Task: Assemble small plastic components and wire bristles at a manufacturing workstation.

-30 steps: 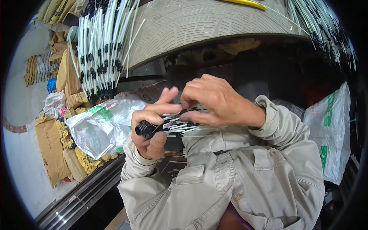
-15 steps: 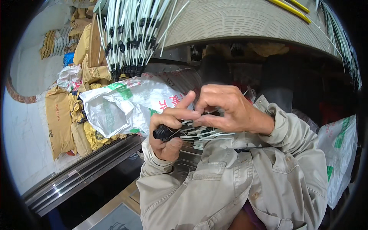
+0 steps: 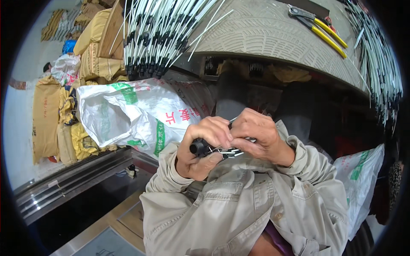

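Note:
My left hand [image 3: 212, 130] is wrapped round a black plastic fitting [image 3: 197, 147], whose round threaded end points left between fingers and thumb. Thin wire and short white tubes [image 3: 235, 152] stick out on its right side, above my lap. Against the left fingertips, my right hand [image 3: 259, 135] is closed in a pinch, with thumb and forefinger meeting at the parts. What the right fingertips grip is mostly hidden by the fingers.
Beyond my hands, a table [image 3: 247, 36] carries a dense bundle of white tubes with black fittings [image 3: 158, 40], another tube bundle [image 3: 376, 64], and yellow-handled cutters [image 3: 320, 32]. A white woven sack [image 3: 128, 113] lies left, near brown sacks [image 3: 47, 123]. Another white sack [image 3: 358, 183] stands right.
The view has shifted, bringing the whole cutters into sight. Both hands have drawn closer together, and the left fingers have curled down over the fitting, covering more of the white tubes.

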`<act>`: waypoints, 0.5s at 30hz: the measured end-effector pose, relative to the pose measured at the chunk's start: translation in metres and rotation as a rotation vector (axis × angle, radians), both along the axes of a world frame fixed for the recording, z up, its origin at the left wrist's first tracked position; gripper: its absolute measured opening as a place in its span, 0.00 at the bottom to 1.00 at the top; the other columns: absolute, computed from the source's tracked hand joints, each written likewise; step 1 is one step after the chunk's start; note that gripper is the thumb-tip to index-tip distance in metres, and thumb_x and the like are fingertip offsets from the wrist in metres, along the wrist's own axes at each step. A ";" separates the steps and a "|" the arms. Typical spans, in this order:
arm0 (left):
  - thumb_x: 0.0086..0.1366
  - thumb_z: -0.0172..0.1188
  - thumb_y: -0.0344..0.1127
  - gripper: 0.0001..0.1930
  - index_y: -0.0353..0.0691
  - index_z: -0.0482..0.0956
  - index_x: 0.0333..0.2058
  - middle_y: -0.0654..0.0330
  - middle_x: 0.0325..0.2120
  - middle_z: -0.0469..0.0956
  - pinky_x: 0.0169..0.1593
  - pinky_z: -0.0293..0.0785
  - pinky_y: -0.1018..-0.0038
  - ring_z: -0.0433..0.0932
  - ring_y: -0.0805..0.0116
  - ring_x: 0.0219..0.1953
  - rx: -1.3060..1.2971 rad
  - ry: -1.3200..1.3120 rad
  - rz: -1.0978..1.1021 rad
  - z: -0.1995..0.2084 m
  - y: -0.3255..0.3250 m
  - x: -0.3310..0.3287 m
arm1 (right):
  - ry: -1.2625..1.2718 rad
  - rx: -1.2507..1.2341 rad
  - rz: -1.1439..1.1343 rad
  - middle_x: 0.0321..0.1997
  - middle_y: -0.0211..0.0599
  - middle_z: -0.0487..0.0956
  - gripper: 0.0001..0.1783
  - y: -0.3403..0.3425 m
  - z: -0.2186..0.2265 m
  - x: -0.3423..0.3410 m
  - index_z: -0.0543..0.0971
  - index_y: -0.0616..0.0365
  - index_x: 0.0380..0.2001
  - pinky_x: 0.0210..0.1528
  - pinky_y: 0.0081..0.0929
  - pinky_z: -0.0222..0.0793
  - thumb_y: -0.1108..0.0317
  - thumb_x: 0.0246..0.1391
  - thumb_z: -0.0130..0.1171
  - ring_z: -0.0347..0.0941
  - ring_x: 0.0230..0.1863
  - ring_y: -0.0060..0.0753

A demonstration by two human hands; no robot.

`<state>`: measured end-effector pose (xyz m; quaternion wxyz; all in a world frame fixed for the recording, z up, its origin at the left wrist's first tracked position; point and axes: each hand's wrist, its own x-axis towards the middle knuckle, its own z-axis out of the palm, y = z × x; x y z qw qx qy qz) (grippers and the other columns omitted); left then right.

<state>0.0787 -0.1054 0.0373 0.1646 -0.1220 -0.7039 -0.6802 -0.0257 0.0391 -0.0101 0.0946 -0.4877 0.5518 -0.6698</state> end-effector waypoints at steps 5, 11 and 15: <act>0.61 0.57 0.28 0.12 0.37 0.64 0.39 0.54 0.33 0.73 0.45 0.68 0.62 0.73 0.61 0.37 -0.011 0.072 0.036 0.001 0.005 0.002 | -0.028 0.012 -0.142 0.32 0.38 0.76 0.18 0.019 0.000 0.002 0.77 0.62 0.33 0.31 0.29 0.67 0.68 0.36 0.71 0.72 0.32 0.38; 0.59 0.58 0.28 0.13 0.38 0.63 0.39 0.53 0.31 0.71 0.41 0.69 0.66 0.72 0.62 0.34 -0.252 0.094 0.173 -0.004 0.030 -0.004 | -0.002 0.077 -0.147 0.29 0.37 0.78 0.15 0.036 -0.019 0.021 0.78 0.61 0.33 0.32 0.28 0.68 0.71 0.39 0.69 0.73 0.29 0.37; 0.58 0.59 0.27 0.14 0.36 0.63 0.39 0.53 0.32 0.71 0.41 0.70 0.68 0.72 0.62 0.34 -0.326 0.063 0.149 -0.003 0.038 -0.012 | -0.122 0.047 -0.055 0.28 0.37 0.77 0.10 0.041 -0.030 0.014 0.79 0.63 0.30 0.32 0.27 0.68 0.74 0.42 0.67 0.73 0.29 0.35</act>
